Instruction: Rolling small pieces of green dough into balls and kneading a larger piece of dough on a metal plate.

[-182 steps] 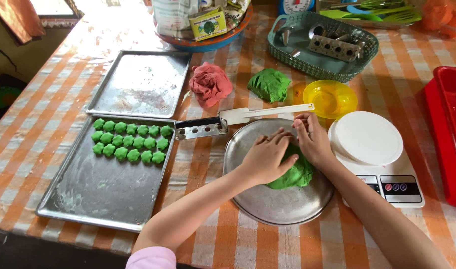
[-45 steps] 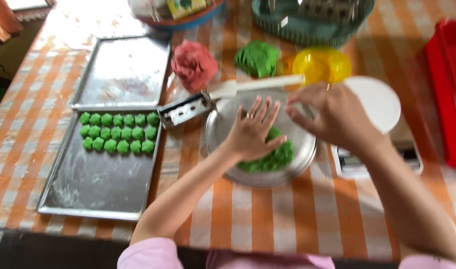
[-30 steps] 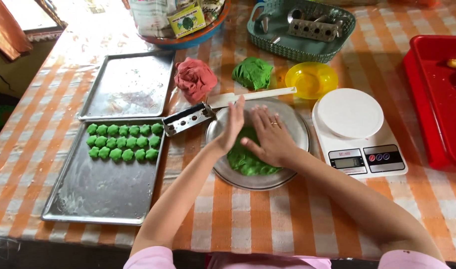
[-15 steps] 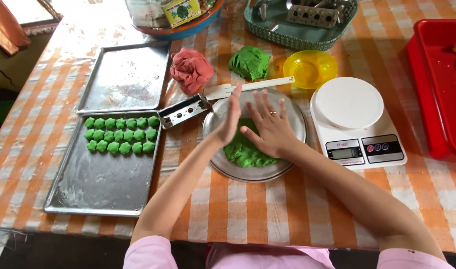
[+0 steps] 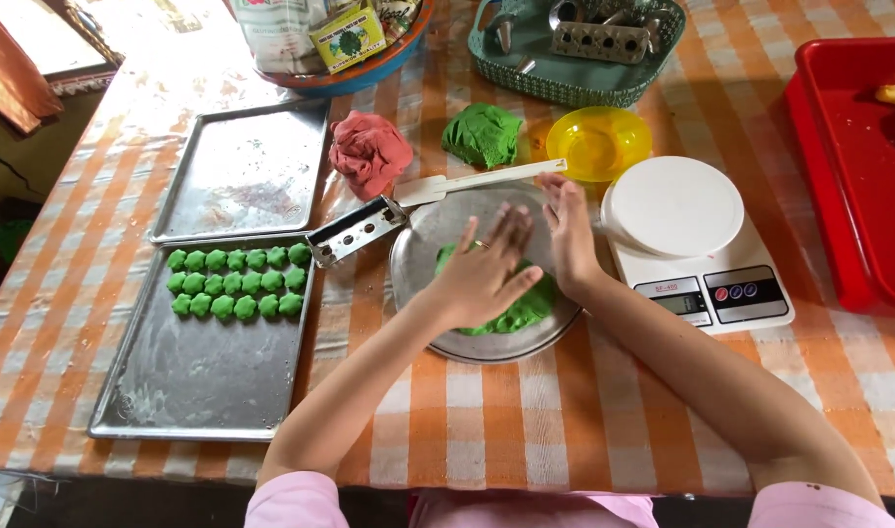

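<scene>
A lump of green dough (image 5: 518, 307) lies on a round metal plate (image 5: 420, 242) in the middle of the table. My left hand (image 5: 484, 269) rests flat on the dough with fingers spread; a ring shows on one finger. My right hand (image 5: 569, 231) stands on edge against the dough's right side, fingers straight. A metal cutter with a white handle (image 5: 389, 213) lies at the plate's upper left rim. Several small green shaped pieces (image 5: 237, 284) sit in rows on the near baking tray (image 5: 203, 372).
A second baking tray (image 5: 242, 171) lies behind the first. Red dough (image 5: 369, 152), a green dough lump (image 5: 482, 134) and a yellow bowl (image 5: 597, 142) sit behind the plate. A white kitchen scale (image 5: 692, 240) is right, a red tub (image 5: 853, 166) further right, a green basket (image 5: 575, 39) behind.
Both hands stay on the dough; the left has flattened from an upright edge onto its top, and the right has shifted to the dough's right side. The camera moved slightly.
</scene>
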